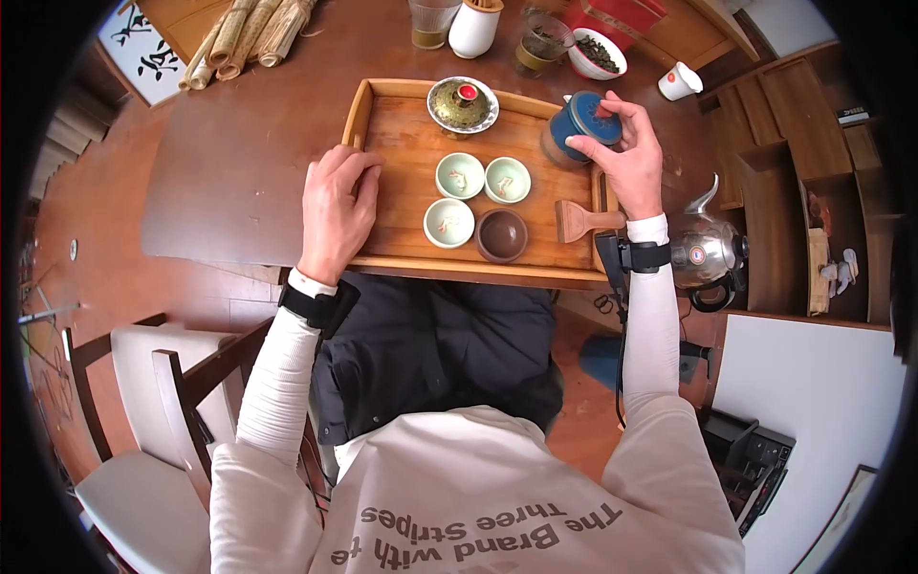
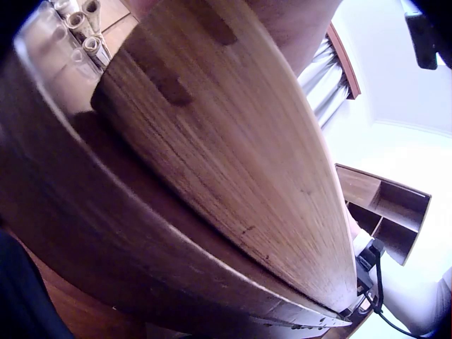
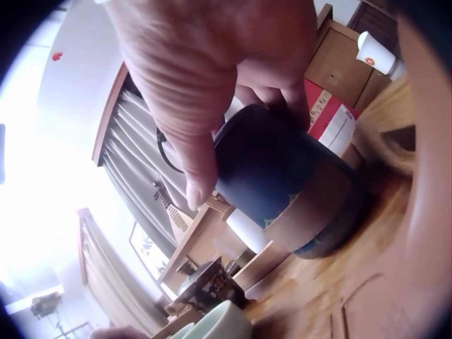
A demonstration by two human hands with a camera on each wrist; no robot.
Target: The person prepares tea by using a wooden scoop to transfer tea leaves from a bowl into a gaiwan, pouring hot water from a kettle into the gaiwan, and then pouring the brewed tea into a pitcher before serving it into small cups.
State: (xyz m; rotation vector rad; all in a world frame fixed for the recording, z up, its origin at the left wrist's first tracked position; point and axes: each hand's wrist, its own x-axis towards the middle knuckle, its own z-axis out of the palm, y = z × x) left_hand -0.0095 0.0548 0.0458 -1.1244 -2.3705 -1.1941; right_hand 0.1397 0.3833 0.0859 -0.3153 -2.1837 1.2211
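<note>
My right hand (image 1: pixel 633 158) grips a blue lidded pot (image 1: pixel 571 139) at the right end of the wooden tray (image 1: pixel 402 263), thumb on its near side and fingers round the far side. In the right wrist view the pot (image 3: pixel 282 176) has a brown band and tilts in the picture. My left hand (image 1: pixel 337 206) rests over the tray's left rim, fingers loosely bent. The left wrist view shows the tray's outer wall (image 2: pixel 233 162) close up. On the tray stand several pale green cups (image 1: pixel 448 223), a brown cup (image 1: pixel 501 235) and a lidded bowl (image 1: pixel 463 105).
A wooden scraper-like tool (image 1: pixel 576 222) lies across the tray's right side. Beyond the tray stand a white bowl of leaves (image 1: pixel 598 55), a glass cup (image 1: pixel 543 46), a white canister (image 1: pixel 473 31) and a paper cup (image 1: pixel 680 81). A metal kettle (image 1: pixel 700 253) is right; rolled mats (image 1: pixel 251 38) lie left.
</note>
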